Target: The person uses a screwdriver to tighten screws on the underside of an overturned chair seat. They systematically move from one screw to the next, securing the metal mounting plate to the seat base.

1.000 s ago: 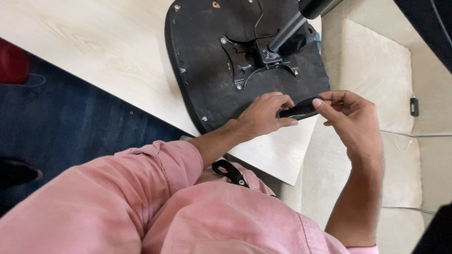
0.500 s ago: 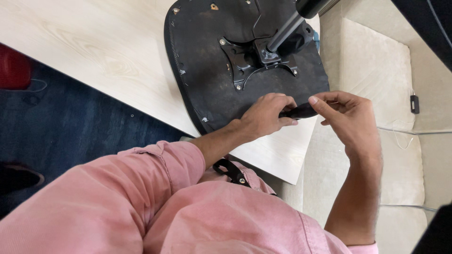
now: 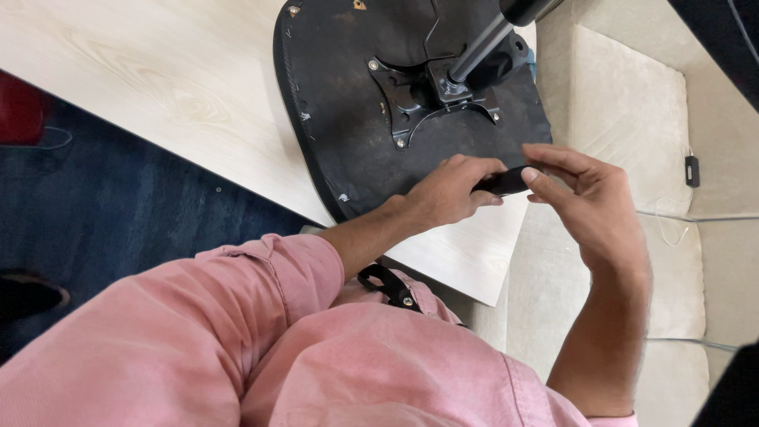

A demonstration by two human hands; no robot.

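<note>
Head view, looking down over a pink shirt (image 3: 332, 356): both hands meet at the near right edge of an upturned black chair seat (image 3: 348, 103), which lies underside up on a pale wooden tabletop (image 3: 158, 87). Left hand (image 3: 451, 190) rests its palm and curled fingers on the seat's underside close to that edge, its fingers closed around one end of a small black part (image 3: 506, 182). Right hand (image 3: 589, 205) comes in from the right with its fingertips pinched narrowly on the other end of the same part, thumb below and forefinger above. So the part sits between the two hands, held by both, just at the seat's near right edge and above the tabletop's right-hand corner; what kind of part it is I cannot tell, since the fingers cover most of it. Farther up the seat, a black metal mounting plate (image 3: 431, 99) is bolted to the underside, and a dark gas-lift column (image 3: 482, 43) rises from it toward the top edge of the picture. Beside the tabletop's right edge lies a cream cushioned surface (image 3: 632, 103) with a thin white cable (image 3: 696, 215) across it. Dark blue carpet (image 3: 134, 213) shows beyond the tabletop's left edge.
</note>
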